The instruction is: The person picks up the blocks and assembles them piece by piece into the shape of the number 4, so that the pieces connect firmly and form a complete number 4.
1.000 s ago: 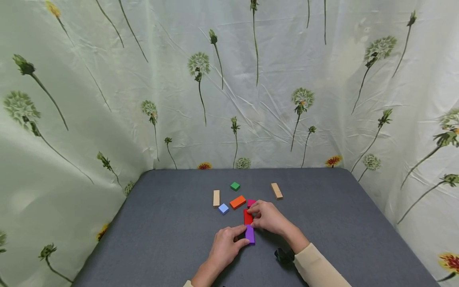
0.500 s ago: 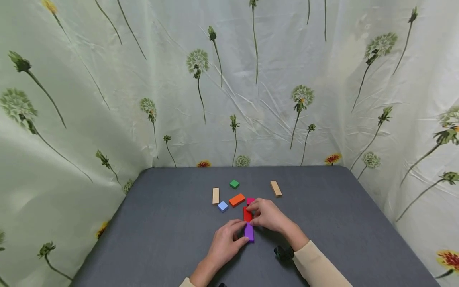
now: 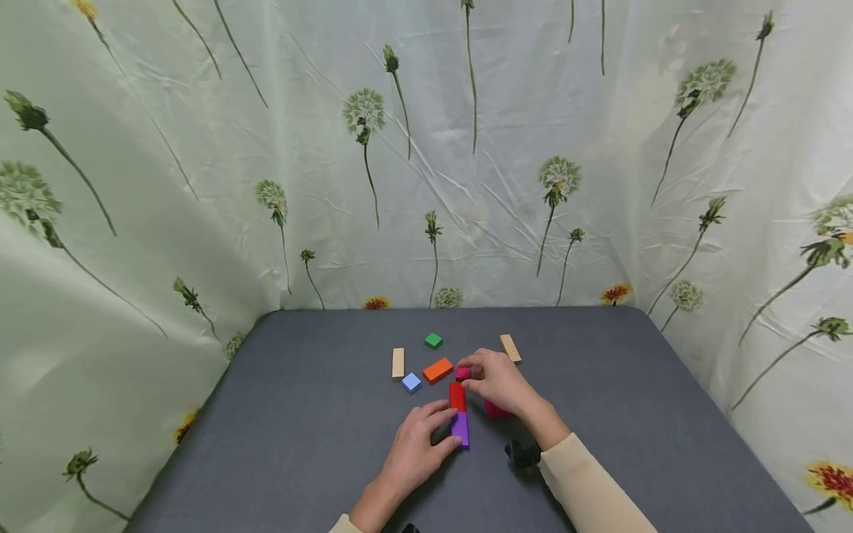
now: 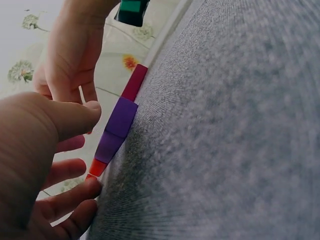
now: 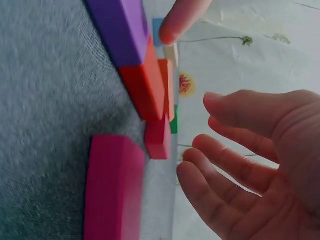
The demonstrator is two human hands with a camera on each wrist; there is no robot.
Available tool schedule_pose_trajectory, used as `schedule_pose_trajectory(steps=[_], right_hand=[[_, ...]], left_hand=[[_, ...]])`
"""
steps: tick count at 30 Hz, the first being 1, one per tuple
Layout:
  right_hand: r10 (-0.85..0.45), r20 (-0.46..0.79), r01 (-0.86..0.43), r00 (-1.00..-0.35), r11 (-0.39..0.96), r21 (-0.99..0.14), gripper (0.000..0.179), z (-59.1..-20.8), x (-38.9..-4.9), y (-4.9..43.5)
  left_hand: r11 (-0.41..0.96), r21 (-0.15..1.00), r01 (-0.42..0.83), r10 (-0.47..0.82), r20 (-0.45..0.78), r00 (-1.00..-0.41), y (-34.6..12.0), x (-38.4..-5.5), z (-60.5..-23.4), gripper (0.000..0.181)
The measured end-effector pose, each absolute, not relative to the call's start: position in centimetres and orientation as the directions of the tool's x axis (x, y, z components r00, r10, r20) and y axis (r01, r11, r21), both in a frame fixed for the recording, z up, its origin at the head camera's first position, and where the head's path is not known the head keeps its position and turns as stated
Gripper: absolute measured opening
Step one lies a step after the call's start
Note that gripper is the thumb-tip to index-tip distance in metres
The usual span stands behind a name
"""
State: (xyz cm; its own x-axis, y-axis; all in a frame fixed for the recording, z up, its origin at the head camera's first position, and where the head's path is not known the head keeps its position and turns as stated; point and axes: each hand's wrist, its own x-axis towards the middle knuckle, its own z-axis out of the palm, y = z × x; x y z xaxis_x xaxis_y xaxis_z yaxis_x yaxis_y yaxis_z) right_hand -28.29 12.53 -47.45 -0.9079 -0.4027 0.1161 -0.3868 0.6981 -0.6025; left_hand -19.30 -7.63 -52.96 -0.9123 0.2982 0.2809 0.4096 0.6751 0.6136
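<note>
A purple block (image 3: 460, 431) and a red block (image 3: 457, 397) lie end to end on the dark table. My left hand (image 3: 417, 448) is beside their left side, fingers loosely bent; the left wrist view shows its thumb (image 4: 82, 117) apart from the purple block. Over a small pink block (image 3: 463, 374) at the red block's far end is my right hand (image 3: 500, 381). In the right wrist view its curved fingers (image 5: 225, 160) stand apart from that block and hold nothing. A longer magenta block (image 5: 112, 190) lies under the right wrist, partly hidden in the head view.
Left of the row lie an orange block (image 3: 437, 370), a blue block (image 3: 411, 383) and a wooden block (image 3: 397, 364). Farther back are a green block (image 3: 434, 340) and another wooden block (image 3: 510, 348). A flowered curtain (image 3: 320, 148) hangs behind the table (image 3: 300, 414).
My right hand has left the red block and moved away from me to the small pink block, uncovering the magenta one. The left fingers have eased off the purple block.
</note>
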Motion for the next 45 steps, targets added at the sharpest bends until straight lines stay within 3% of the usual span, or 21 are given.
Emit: schedule_pose_trajectory(steps=[4, 16, 23, 45], right_hand=[[-0.368, 0.121, -0.365, -0.922, 0.719, -0.592, 0.031, -47.8, -29.0, 12.5], [-0.33, 0.063, -0.305, -0.942, 0.762, -0.571, 0.033, -49.2, -30.6, 12.9], [-0.328, 0.03, -0.288, -0.944, 0.779, -0.557, 0.035, -49.5, -31.0, 12.8], [-0.342, 0.061, -0.321, -0.938, 0.786, -0.529, 0.024, -49.0, -31.1, 12.2]], left_hand=[[0.676, 0.587, 0.446, 0.321, 0.311, -0.895, -7.7, -19.4, -52.9, 0.045], [0.713, 0.513, 0.478, 0.412, 0.244, -0.878, -7.4, -19.4, -52.8, 0.053], [0.74, 0.508, 0.44, 0.409, 0.18, -0.895, -7.3, -19.5, -52.6, 0.054], [0.763, 0.49, 0.421, 0.397, 0.159, -0.904, -7.2, -19.4, -52.9, 0.055]])
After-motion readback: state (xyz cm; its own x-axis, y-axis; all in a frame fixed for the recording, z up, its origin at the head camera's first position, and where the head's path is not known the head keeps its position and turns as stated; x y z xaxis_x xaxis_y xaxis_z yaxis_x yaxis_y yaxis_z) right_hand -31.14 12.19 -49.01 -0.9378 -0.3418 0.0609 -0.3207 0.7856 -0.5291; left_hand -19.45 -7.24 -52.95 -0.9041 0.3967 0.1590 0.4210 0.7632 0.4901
